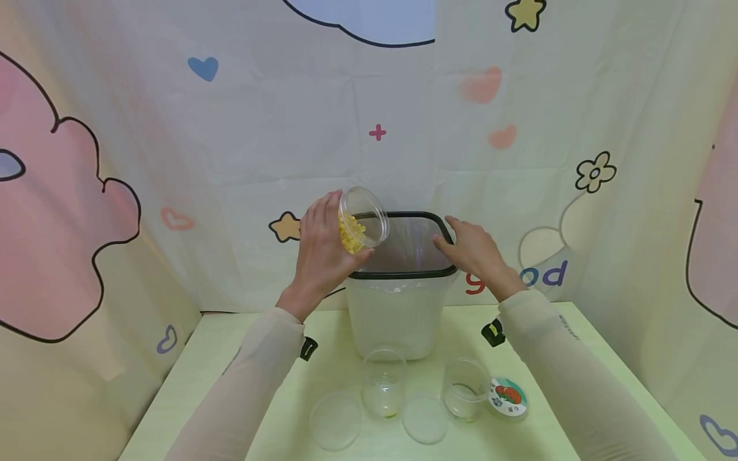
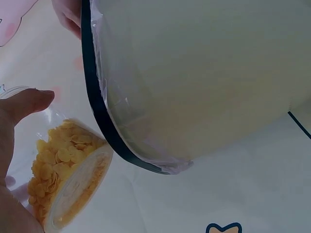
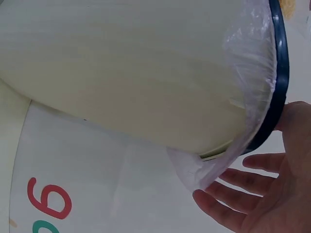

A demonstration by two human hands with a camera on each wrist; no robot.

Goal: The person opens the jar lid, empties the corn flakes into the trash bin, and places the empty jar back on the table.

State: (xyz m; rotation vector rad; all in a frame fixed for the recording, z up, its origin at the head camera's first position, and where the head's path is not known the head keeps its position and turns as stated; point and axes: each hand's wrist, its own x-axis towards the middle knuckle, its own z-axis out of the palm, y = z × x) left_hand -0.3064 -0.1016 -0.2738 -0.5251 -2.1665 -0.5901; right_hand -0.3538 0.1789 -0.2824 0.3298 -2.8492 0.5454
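Observation:
My left hand (image 1: 325, 246) grips a clear plastic jar (image 2: 80, 194), tilted with its mouth toward the right over the left part of the bin's rim. Yellow flakes (image 1: 350, 235) lie inside the jar. Below it stands a pale trash bin (image 1: 394, 314) with a black rim (image 1: 403, 275) and a thin clear plastic bag (image 3: 252, 63) lining it. At the bin's right side is my right hand (image 1: 475, 253), thumb by the rim. In the right wrist view its fingers are loosely extended and spread beside the bag's overhanging edge.
In front of the bin stand two clear jars, one in the middle (image 1: 384, 387) and one to the right (image 1: 464, 390). Two clear lids (image 1: 336, 420) lie near them, plus a lid with a tomato picture (image 1: 508, 397). Black clips (image 1: 493, 333) sit by both forearms. A printed curtain (image 1: 259, 141) hangs behind.

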